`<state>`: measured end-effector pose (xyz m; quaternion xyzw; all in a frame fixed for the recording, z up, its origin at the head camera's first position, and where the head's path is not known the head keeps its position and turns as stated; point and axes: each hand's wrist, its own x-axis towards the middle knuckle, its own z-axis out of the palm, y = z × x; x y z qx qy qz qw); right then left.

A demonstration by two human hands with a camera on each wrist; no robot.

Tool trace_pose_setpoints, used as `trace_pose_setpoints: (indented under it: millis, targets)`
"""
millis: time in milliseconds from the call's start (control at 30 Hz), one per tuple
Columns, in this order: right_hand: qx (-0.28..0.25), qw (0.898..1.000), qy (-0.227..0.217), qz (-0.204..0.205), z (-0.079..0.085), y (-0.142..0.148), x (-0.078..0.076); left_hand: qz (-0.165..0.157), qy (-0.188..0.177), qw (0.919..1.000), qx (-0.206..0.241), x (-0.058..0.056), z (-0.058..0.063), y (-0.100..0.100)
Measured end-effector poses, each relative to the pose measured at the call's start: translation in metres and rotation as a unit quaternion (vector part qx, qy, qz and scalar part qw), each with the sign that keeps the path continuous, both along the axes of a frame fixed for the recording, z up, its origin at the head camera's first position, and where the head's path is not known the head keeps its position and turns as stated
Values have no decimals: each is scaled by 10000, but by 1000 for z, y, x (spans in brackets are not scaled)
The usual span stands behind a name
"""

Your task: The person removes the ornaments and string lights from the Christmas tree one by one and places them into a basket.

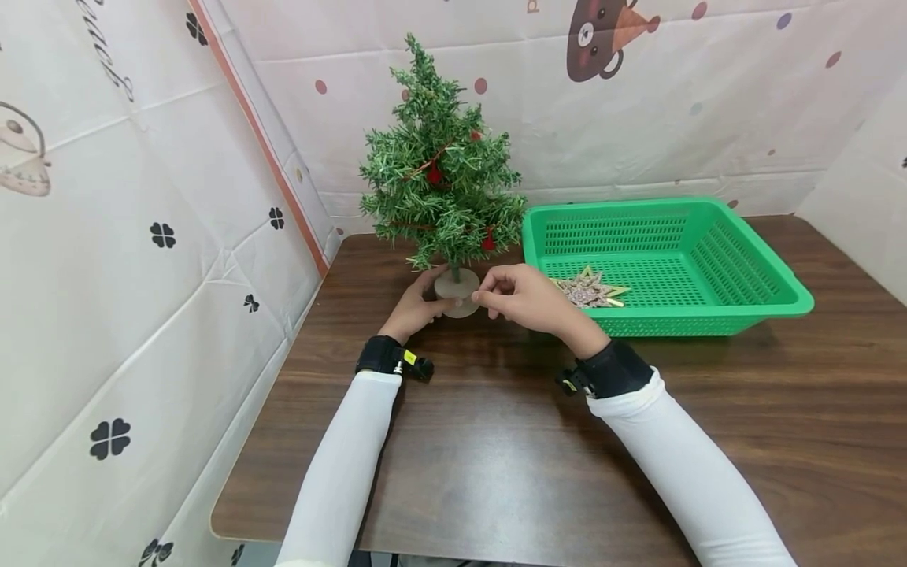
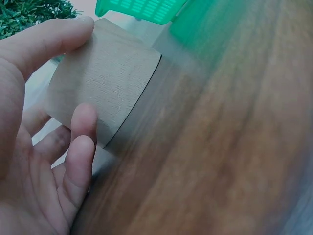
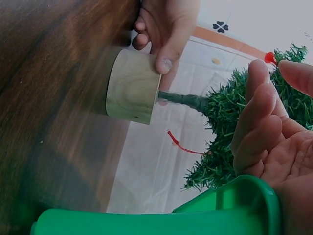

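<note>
At mid-frame, we note the left hand (image 1: 416, 305) gripping the tree (image 1: 453, 201) by its wooden base (image 1: 453, 291); the right hand (image 1: 527, 295) rests released just beside it.

Bright head pic, glare on tbl (image 1: 489, 496); wrist pics partly blurry.

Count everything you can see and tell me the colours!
table: 1, brown, across the middle
tree: 1, green, on the table
wooden base: 1, pale, under the tree
ornaments: at least 3, red, on the tree
basket: 1, green, right of the tree
star: at least 1, pinkish-gold, in the basket
printed sheets: count unclear, white, behind and left
sleeves: 2, white, reaching over the table
straps: 2, black, at sleeve ends
left fingers: 1 hand, bare, holding wooden base
right fingers: 1 hand, bare, beside wooden base
</note>
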<state>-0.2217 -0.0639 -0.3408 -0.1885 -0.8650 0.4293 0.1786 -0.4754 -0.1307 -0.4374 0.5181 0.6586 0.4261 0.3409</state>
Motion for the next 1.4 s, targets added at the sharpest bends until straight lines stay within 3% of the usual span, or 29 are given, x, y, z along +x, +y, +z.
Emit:
trace_pose_setpoints:
  millis: [433, 733, 1033, 1400]
  targets:
    - [-62, 10000, -22, -14, -2, 2, 0, 93, 48, 9999, 8, 0, -1, 1]
    - [-123, 9999, 45, 39, -2, 3, 0, 197, -116, 9997, -36, 1, -2, 4]
    - [-90, 9999, 64, 12, 0, 3, -2, -82, 73, 9998, -192, -1, 4, -1]
    - [-43, 10000, 55, -40, 0, 1, -3, 67, -9, 10000, -8, -4, -3, 3]
